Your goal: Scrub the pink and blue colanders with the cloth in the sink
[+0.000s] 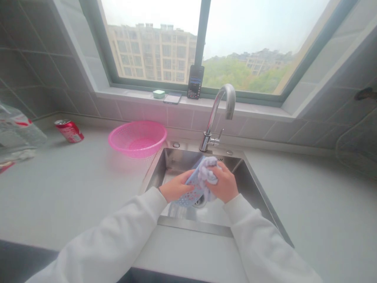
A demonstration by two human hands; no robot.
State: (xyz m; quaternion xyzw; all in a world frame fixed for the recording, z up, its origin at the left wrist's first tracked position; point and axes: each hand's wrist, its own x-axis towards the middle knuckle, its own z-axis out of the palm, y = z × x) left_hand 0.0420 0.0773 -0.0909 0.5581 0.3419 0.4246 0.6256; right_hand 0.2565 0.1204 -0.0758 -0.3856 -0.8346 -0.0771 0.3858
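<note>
Over the sink (pixel 256 188) I hold a light blue plastic basket (pixel 187 198) with a pattern of holes, tilted on its side. My left hand (pixel 177 186) grips it by the left side, thumb and fingers closed on its wall. A bunched whitish-lavender cloth (pixel 206 173) is in my right hand (pixel 225 181), whose fingers are curled round it. The cloth presses against the basket's rim. Part of the basket is hidden behind the cloth and my hands. Below them the round drain (pixel 200 202) shows in the sink floor.
A chrome faucet (pixel 210 118) rises behind the sink. To the left are a pink colander (pixel 138 137), a red can (pixel 69 131) and clear plastic bottles (pixel 17 131). A phone (pixel 195 81) leans on the window, near a pale green box (pixel 159 94) on the sill.
</note>
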